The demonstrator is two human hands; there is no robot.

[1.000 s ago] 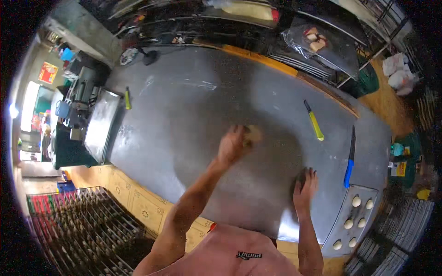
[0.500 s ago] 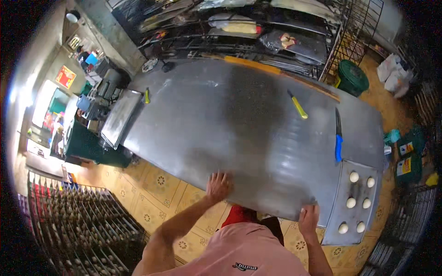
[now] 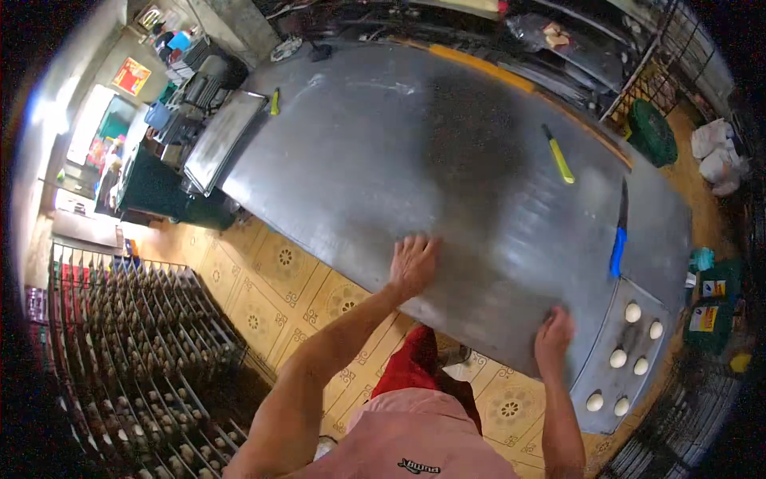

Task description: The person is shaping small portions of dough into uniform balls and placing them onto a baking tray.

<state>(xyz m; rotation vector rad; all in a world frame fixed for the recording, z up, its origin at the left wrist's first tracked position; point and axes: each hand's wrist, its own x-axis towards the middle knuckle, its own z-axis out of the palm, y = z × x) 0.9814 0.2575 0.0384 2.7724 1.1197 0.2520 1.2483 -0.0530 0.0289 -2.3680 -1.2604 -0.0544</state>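
Tabletop (image 3: 351, 152), hands (image 3: 415, 265), tray (image 3: 608, 382) of dough balls (image 3: 617, 358)

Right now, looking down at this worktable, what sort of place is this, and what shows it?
Probably a bakery's workroom: six pale, dough-like balls on a tray, a large grey worktable, and a rack holding many rows of small, pale pieces.

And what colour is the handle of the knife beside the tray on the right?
The handle is bright blue; the head view shows it best.
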